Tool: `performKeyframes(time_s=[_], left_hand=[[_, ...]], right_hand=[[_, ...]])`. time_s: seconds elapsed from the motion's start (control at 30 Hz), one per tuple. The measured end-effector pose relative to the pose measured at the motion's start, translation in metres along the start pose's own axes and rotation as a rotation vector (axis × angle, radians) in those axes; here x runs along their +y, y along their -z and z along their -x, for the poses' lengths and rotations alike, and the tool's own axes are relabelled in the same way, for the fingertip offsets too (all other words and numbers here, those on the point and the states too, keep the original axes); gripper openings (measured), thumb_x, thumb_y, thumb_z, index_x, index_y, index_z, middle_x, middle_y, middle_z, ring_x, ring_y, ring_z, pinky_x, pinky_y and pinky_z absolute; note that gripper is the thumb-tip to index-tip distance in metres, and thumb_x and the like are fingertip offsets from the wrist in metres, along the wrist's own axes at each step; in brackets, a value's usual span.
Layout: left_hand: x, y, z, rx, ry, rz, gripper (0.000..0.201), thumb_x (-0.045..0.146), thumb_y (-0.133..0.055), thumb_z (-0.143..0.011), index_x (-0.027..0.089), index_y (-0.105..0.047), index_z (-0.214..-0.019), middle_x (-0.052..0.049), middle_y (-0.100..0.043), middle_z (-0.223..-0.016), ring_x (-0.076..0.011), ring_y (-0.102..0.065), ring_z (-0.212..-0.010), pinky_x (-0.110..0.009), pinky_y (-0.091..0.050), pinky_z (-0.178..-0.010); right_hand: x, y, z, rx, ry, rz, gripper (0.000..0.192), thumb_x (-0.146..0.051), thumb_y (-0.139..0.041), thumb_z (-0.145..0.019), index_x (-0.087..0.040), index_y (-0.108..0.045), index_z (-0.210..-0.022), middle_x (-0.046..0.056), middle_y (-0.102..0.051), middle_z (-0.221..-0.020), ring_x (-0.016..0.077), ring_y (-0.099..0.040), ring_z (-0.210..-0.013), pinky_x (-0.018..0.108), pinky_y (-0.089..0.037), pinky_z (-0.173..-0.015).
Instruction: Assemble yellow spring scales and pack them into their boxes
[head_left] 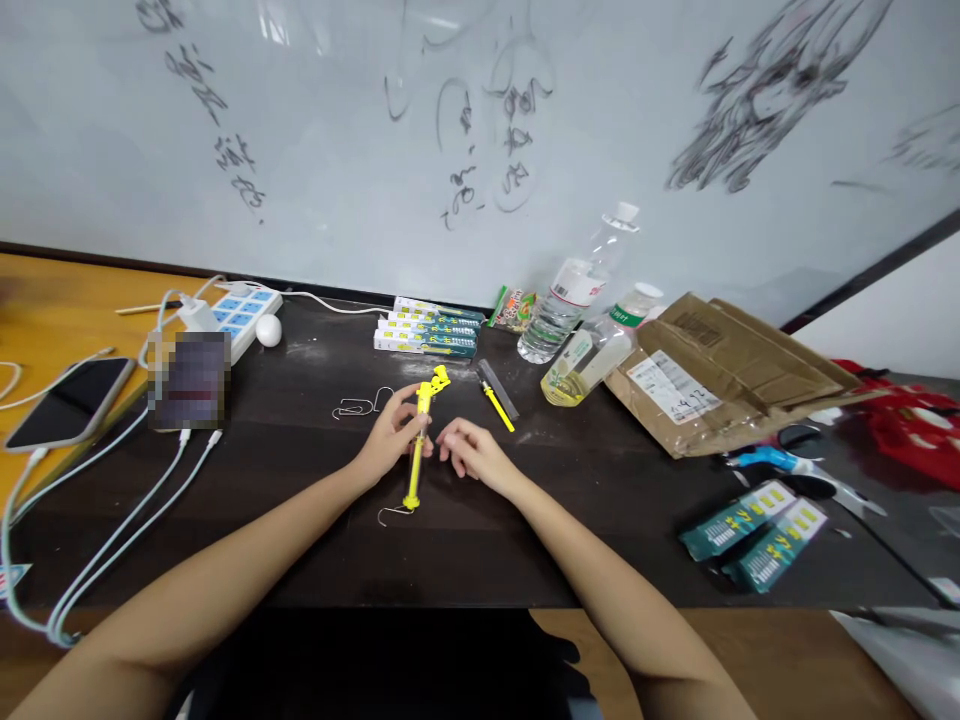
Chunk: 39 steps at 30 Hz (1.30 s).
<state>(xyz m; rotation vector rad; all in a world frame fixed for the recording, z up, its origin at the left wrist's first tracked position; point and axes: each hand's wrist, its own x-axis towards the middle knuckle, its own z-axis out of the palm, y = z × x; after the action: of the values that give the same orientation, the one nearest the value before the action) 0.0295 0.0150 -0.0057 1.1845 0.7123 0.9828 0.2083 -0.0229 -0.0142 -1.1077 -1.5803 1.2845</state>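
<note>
Dark desk under a scribbled whiteboard. My left hand has its grip pinched around a yellow tool, held upright just above the desk; I can't make out what the tool is. My right hand sits just beside it, fingers loosely curled and holding nothing. A wire hook lies at the tool's foot. A blurred patch hides something at the left.

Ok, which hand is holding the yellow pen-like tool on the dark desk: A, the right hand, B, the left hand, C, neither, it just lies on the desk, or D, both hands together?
B: the left hand grips the yellow tool around its middle, while the right hand rests beside it with fingers apart from the tool.
</note>
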Motion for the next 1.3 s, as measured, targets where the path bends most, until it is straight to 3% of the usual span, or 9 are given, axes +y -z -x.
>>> performKeyframes(time_s=[0.13, 0.27, 0.37, 0.53, 0.8, 0.93, 1.03, 1.1, 1.3], left_hand=[[0.0, -0.004, 0.004, 0.022, -0.109, 0.017, 0.055, 0.033, -0.063, -0.081, 0.026, -0.036, -0.128, 0.001, -0.054, -0.091, -0.0091, -0.064, -0.061, -0.023, -0.056, -0.056], [-0.001, -0.006, 0.006, 0.109, -0.189, 0.045, 0.057, 0.028, -0.062, -0.081, 0.029, -0.034, -0.13, 0.002, -0.051, -0.094, -0.0086, -0.065, -0.067, -0.027, -0.057, -0.068], [0.0, -0.006, 0.007, 0.126, -0.211, 0.06, 0.062, 0.027, -0.061, -0.082, 0.033, -0.03, -0.135, 0.002, -0.05, -0.096, -0.0082, -0.065, -0.069, -0.03, -0.058, -0.072], [0.004, -0.001, 0.006, 0.134, -0.212, 0.063, 0.06, 0.028, -0.061, -0.083, 0.033, -0.033, -0.135, 0.0, -0.053, -0.097, -0.0094, -0.065, -0.068, -0.03, -0.059, -0.068], [0.003, 0.002, 0.002, 0.171, -0.185, 0.084, 0.058, 0.029, -0.067, -0.076, 0.028, -0.039, -0.127, -0.001, -0.06, -0.093, -0.0076, -0.061, -0.058, -0.022, -0.054, -0.057], [-0.002, 0.012, -0.004, 0.341, -0.194, 0.107, 0.048, 0.033, -0.056, -0.084, 0.026, -0.041, -0.129, 0.0, -0.06, -0.087, -0.0055, -0.055, -0.05, -0.018, -0.047, -0.047], [-0.005, 0.026, -0.012, 0.521, -0.21, 0.132, 0.039, 0.032, -0.051, -0.086, 0.023, -0.045, -0.124, 0.001, -0.059, -0.082, -0.0032, -0.047, -0.042, -0.016, -0.037, -0.039], [-0.005, 0.033, -0.017, 0.58, -0.225, 0.143, 0.034, 0.032, -0.049, -0.086, 0.022, -0.048, -0.119, 0.001, -0.059, -0.082, -0.003, -0.045, -0.04, -0.017, -0.035, -0.037], [-0.007, 0.042, -0.022, 0.59, -0.2, 0.186, 0.029, 0.031, -0.047, -0.084, 0.021, -0.048, -0.111, 0.004, -0.055, -0.079, -0.0023, -0.041, -0.036, -0.017, -0.032, -0.032]], right_hand=[[-0.005, -0.015, 0.009, -0.117, 0.035, 0.359, 0.026, -0.043, -0.062, -0.08, -0.017, -0.061, -0.081, -0.002, -0.061, -0.068, 0.0071, -0.049, -0.053, 0.02, -0.037, -0.053], [-0.011, -0.028, 0.014, -0.111, -0.01, 0.607, 0.026, -0.046, -0.066, -0.076, -0.021, -0.066, -0.083, -0.004, -0.059, -0.065, 0.0071, -0.046, -0.053, 0.021, -0.031, -0.053], [-0.015, -0.035, 0.015, -0.064, 0.008, 0.743, 0.026, -0.045, -0.068, -0.073, -0.019, -0.061, -0.071, -0.005, -0.055, -0.063, 0.0068, -0.044, -0.053, 0.021, -0.027, -0.053], [-0.021, -0.038, 0.016, -0.043, -0.023, 0.734, 0.022, -0.034, -0.061, -0.078, -0.019, -0.049, -0.068, -0.006, -0.051, -0.06, 0.0071, -0.042, -0.052, 0.02, -0.027, -0.054], [-0.019, -0.042, 0.018, -0.043, -0.002, 0.791, 0.022, -0.034, -0.059, -0.08, -0.019, -0.047, -0.07, -0.005, -0.052, -0.062, 0.0091, -0.045, -0.055, 0.021, -0.027, -0.055], [-0.018, -0.036, 0.015, -0.055, 0.028, 0.668, 0.023, -0.041, -0.052, -0.087, -0.02, -0.053, -0.08, -0.004, -0.056, -0.064, 0.0097, -0.049, -0.057, 0.021, -0.033, -0.056], [-0.017, -0.023, 0.001, 0.015, 0.061, 0.628, 0.02, -0.037, -0.046, -0.09, -0.019, -0.055, -0.086, -0.002, -0.058, -0.07, 0.0106, -0.052, -0.061, 0.022, -0.037, -0.059], [-0.019, -0.016, -0.016, 0.058, 0.097, 0.747, 0.014, -0.03, -0.047, -0.09, -0.02, -0.056, -0.09, -0.001, -0.059, -0.074, 0.0119, -0.053, -0.065, 0.023, -0.039, -0.062], [-0.032, -0.025, -0.088, -0.056, 0.336, 1.294, 0.027, -0.019, -0.047, -0.089, -0.02, -0.056, -0.114, 0.009, -0.055, -0.106, 0.0213, -0.05, -0.1, 0.031, -0.042, -0.081]])
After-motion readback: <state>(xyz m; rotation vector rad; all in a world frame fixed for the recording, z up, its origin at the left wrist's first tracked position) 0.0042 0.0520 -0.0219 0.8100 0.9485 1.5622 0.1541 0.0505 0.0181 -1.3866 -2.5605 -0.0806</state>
